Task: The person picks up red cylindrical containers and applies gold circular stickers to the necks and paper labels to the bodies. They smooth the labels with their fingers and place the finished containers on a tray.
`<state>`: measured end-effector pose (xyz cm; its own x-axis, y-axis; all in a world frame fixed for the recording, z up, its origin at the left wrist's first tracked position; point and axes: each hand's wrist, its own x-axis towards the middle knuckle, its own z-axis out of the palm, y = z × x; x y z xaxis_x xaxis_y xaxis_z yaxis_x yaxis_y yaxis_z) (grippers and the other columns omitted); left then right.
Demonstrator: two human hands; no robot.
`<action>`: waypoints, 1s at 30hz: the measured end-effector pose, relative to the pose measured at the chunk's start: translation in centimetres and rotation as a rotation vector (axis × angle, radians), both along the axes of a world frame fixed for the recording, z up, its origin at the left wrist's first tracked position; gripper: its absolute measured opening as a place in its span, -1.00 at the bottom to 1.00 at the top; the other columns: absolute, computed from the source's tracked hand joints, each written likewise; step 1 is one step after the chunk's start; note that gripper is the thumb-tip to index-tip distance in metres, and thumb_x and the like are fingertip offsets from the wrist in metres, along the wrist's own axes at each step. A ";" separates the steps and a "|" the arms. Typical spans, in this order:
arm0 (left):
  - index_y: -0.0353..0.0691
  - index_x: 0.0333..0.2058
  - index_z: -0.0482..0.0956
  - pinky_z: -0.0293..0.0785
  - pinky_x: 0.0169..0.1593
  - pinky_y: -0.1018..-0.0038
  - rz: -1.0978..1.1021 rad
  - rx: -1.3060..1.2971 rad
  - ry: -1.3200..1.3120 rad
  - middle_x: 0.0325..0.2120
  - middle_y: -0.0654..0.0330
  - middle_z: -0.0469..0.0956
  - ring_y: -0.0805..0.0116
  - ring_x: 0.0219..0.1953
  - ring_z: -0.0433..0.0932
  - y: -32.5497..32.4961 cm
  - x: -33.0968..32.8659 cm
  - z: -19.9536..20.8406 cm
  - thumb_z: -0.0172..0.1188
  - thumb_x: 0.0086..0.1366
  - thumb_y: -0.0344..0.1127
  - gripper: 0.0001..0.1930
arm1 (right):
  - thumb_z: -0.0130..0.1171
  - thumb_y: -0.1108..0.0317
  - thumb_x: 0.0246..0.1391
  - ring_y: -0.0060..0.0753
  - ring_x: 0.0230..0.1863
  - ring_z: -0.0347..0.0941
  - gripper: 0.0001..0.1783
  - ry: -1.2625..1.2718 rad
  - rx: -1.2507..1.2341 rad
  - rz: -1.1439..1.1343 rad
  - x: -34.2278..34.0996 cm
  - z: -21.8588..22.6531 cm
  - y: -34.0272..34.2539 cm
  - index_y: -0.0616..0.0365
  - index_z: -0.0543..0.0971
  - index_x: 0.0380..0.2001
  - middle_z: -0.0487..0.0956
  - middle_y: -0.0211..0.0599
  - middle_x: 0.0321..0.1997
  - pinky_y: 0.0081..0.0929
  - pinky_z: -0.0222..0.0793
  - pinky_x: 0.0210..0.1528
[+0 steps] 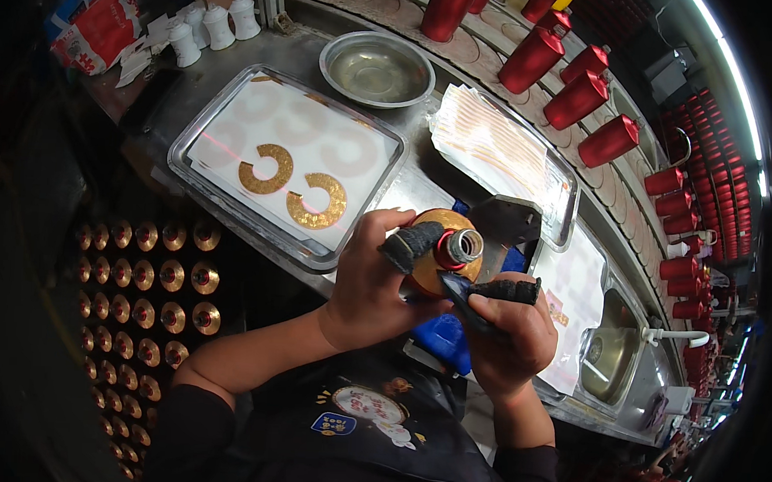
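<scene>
Between my hands is a bottle [444, 220] seen from its neck end, with a gold shoulder, a red collar and a bare threaded metal mouth. My left hand [375, 280] is wrapped round its left side, a black cover on one finger lying over the gold shoulder. On the other side my right hand [516, 335] is closed against the bottle, dark covers on its digits, one tip touching the shoulder beside the neck. The bottle's body is hidden below. Left of my hands, two gold C-shaped foil labels [316, 201] lie on white backing in a metal tray [199, 177].
A metal basin [377, 69] stands behind the tray. Striped label sheets [487, 137] fill another tray; a dark metal fixture [508, 219] is beyond the bottle. Red bottles [577, 100] line a conveyor. A sink [609, 349] is at right. Rows of gold-topped bottles [144, 274] stand lower left.
</scene>
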<state>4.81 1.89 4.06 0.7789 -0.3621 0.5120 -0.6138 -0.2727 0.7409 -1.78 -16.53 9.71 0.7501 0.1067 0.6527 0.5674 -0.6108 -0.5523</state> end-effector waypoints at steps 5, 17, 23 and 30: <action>-0.21 0.23 0.32 0.37 0.25 0.13 -0.142 -0.097 0.092 0.18 -0.08 0.33 -0.11 0.20 0.41 -0.2 0.5 -0.2 0.61 -0.11 -0.23 -0.09 | 0.40 0.67 -0.30 -0.11 -0.33 0.55 -0.62 -0.037 0.064 -0.009 0.4 0.3 0.3 0.21 0.69 -0.28 0.60 -0.19 -0.38 -0.31 0.47 -0.28; -0.26 0.17 0.37 0.40 0.16 0.26 0.111 -0.101 -0.043 0.05 0.06 0.32 0.13 0.10 0.41 -1.5 -1.3 -3.0 0.61 0.00 -0.24 -0.21 | 0.34 0.46 -0.19 -0.23 -0.28 0.52 -0.73 -0.272 -0.086 -0.032 -0.6 -1.1 1.4 0.18 0.69 -0.30 0.44 -0.37 -0.44 -0.35 0.46 -0.34; -0.25 0.16 0.39 0.43 0.13 0.31 0.142 -0.199 0.070 0.05 0.09 0.31 0.17 0.07 0.44 -2.2 -1.6 -2.5 0.69 -0.10 -0.20 -0.13 | 0.31 0.48 -0.17 -0.17 -0.38 0.47 -0.71 -0.129 0.094 0.000 -0.6 -1.0 0.2 0.20 0.67 -0.26 0.46 -0.29 -0.43 -0.33 0.35 -0.39; -0.24 0.14 0.40 0.45 0.12 0.28 0.016 -0.056 0.062 0.03 0.08 0.35 0.17 0.04 0.48 -1.1 -0.6 -0.8 0.71 -0.23 -0.29 -0.08 | 0.46 0.50 -0.06 -0.44 -0.37 0.56 -0.77 0.257 0.451 -0.158 0.7 -1.5 -1.2 0.28 0.63 -0.31 0.63 -0.20 -0.37 -0.53 0.44 -0.30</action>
<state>4.19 0.76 3.25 0.8153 -0.3214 0.4816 -0.5620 -0.2393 0.7917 -1.08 -17.70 8.25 0.8757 -0.2691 0.4010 0.3000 -0.3477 -0.8883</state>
